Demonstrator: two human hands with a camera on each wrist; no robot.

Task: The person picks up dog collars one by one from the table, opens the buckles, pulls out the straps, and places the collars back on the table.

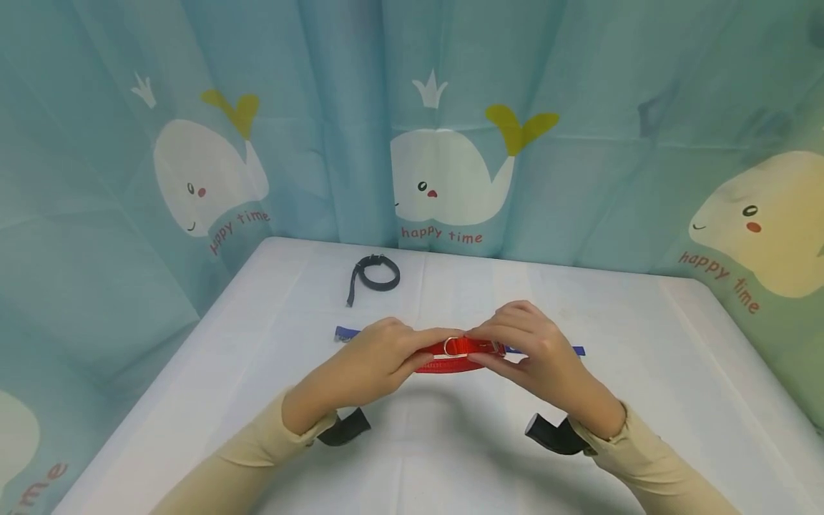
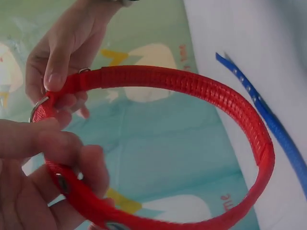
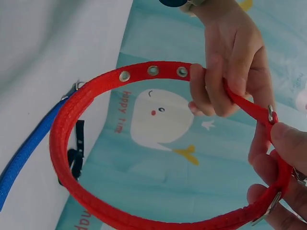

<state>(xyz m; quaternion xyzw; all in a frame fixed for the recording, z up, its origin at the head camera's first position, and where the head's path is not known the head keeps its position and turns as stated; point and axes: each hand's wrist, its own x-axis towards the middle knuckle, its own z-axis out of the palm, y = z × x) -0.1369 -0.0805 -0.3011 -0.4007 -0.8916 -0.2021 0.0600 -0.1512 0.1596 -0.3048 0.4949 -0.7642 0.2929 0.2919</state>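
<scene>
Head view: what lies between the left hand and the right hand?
The red collar, with its metal ring; the head view shows it, pinched by the left hand and the right hand.

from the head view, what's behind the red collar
Behind it lies the blue collar; both ends show past the left hand and right hand, which with the red collar hide most of its middle. Farther back is the black collar.
</scene>
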